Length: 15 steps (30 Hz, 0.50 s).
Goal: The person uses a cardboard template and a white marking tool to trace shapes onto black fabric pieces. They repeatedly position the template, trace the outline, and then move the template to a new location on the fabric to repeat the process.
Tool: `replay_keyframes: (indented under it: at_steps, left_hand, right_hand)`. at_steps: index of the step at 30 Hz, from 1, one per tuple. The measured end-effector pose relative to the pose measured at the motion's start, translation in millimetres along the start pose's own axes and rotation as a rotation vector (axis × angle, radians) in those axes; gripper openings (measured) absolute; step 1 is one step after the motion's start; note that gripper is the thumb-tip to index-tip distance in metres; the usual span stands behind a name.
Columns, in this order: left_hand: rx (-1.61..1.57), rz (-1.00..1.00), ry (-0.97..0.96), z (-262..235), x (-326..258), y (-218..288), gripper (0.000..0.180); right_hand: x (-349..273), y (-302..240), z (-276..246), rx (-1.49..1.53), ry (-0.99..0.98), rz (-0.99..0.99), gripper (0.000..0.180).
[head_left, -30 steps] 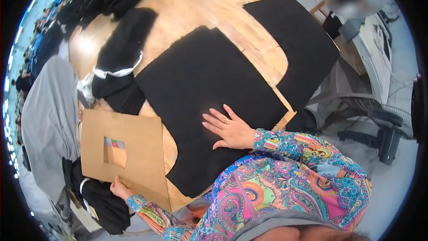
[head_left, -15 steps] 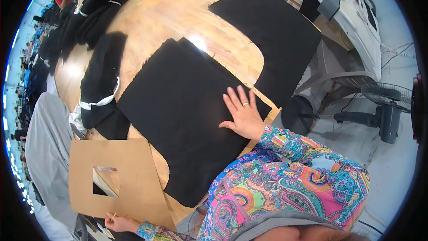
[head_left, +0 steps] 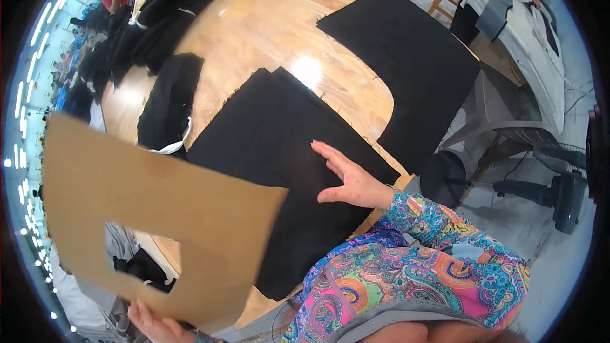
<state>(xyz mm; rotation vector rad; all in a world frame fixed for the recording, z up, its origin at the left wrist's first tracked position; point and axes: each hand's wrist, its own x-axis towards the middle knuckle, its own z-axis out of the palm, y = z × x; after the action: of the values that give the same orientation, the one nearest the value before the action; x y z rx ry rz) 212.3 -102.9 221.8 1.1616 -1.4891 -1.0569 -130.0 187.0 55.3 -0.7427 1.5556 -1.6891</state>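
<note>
A brown cardboard template point(head_left: 216, 228) with a cut-out window is lifted and tilted over the table's near left side. My left hand point(head_left: 154, 325) grips its lower edge; whether the hand also holds a thin stick cannot be made out. Over the stacked black fabric panels point(head_left: 254, 127) in the middle of the table is my right hand point(head_left: 352, 181), palm down with fingers stretched and thumb apart, holding nothing. The template covers the left lower part of this black stack.
Another black fabric panel point(head_left: 419, 70) lies at the right edge of the wooden table point(head_left: 260, 32). A tied black bundle point(head_left: 170, 98) and a heap of black cloth point(head_left: 168, 22) lie to the left. A dark fan point(head_left: 565, 197) stands at right.
My left hand has raised the cardboard template from the near left corner toward the black stack. My right hand has changed from spread flat to slightly turned. The view has shifted a little.
</note>
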Motion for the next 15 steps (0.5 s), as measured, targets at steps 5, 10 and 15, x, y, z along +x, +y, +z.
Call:
replay_keyframes:
  at_steps: [5,10,15]
  left_hand:
    - [-0.185,-0.163,-0.236,83,-13,-77,0.01]
    - [-0.227,-0.249,-0.286,139,-33,-144,0.013]
    - [-0.232,-0.346,-0.315,172,-41,-180,0.016]
  right_hand:
    - [-23,-2,-13,0.545,-0.055,0.263,0.062]
    - [-50,5,-33,0.335,0.051,0.332,0.044]
    - [-61,29,-41,0.222,0.235,0.349,0.04]
